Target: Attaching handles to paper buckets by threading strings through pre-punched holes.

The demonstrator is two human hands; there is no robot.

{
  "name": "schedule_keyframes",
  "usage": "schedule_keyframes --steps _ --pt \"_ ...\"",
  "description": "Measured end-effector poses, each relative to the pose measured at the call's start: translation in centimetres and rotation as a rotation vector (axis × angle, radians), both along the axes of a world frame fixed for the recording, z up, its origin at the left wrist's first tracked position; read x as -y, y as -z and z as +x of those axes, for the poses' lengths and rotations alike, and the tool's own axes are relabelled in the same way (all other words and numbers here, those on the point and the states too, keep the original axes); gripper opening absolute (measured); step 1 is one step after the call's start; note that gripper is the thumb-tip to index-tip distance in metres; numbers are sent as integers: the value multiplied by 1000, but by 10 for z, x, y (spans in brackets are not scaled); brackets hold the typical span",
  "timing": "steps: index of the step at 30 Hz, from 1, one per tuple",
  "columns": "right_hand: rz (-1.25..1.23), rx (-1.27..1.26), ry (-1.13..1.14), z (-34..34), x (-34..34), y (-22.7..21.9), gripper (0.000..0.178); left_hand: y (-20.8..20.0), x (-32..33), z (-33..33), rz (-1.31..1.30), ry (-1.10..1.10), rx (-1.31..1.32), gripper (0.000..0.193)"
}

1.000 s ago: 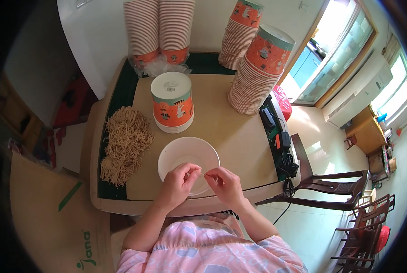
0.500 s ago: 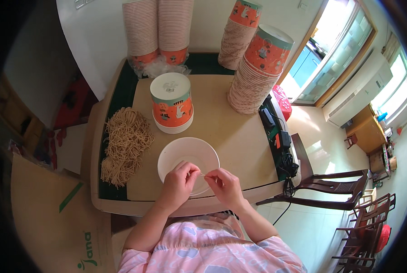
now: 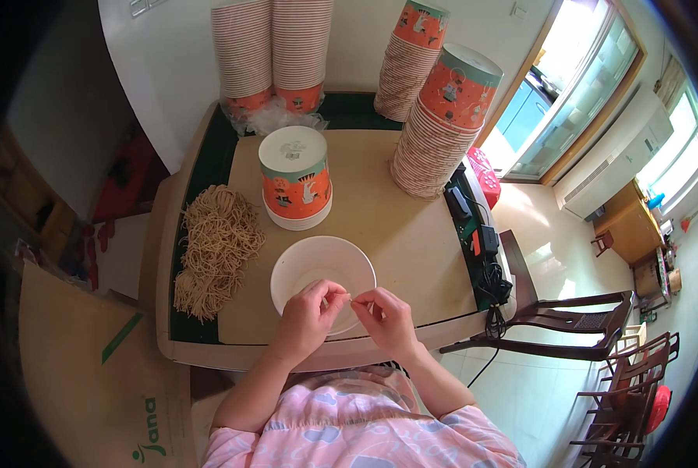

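My left hand (image 3: 315,316) and my right hand (image 3: 387,320) are close together over the near rim of an open white paper tub (image 3: 306,253). Thumb and forefinger of each hand are pinched. Between the fingertips shows a tiny bit of thin pale cord (image 3: 349,299); most of it is hidden by the fingers. Left of the tub lies a tangled heap of beige cords (image 3: 219,249). Behind it, a short upside-down stack of orange and green printed paper tubs (image 3: 294,183) stands on the tabletop.
Tall nested tub stacks rise at the back left (image 3: 301,54) and back right (image 3: 442,125). Crumpled clear plastic (image 3: 279,118) lies by the left ones. Power strips and black cables (image 3: 485,249) line the right edge. A cardboard box (image 3: 92,374) and a wooden chair (image 3: 583,321) flank the table.
The fingertips have drawn slightly closer together, and less of the cord shows between them. The tub, the heap and the stacks have stayed in place.
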State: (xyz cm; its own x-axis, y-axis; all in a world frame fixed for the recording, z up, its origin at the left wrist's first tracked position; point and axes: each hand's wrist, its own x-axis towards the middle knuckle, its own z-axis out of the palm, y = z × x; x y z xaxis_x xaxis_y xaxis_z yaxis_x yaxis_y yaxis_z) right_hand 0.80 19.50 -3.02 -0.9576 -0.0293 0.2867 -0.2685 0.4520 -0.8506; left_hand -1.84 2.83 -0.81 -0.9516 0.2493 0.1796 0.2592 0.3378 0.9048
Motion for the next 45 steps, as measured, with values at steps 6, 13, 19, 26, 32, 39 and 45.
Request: schedule_keyframes --steps 6,13,19,26,32,39,45 --pt "35 -10 3 0 3 -5 9 0 0 0 -37 17 13 9" --pt "67 -70 -10 -2 2 -2 6 2 -1 -1 -61 4 -85 10" --pt "159 -185 -58 -3 1 -4 8 -2 -5 0 -140 9 -159 11" --pt "134 -190 -25 -5 -1 -5 7 -5 -7 0 -174 -13 -182 10" --pt "132 -168 -28 -6 -4 -2 7 0 -8 -5 -104 -34 -178 10" --pt "-18 -9 8 -8 -5 -7 9 -4 -8 -6 -22 46 -4 13" --pt "-158 -11 20 -6 -7 -4 11 -13 -9 -1 22 83 111 13"
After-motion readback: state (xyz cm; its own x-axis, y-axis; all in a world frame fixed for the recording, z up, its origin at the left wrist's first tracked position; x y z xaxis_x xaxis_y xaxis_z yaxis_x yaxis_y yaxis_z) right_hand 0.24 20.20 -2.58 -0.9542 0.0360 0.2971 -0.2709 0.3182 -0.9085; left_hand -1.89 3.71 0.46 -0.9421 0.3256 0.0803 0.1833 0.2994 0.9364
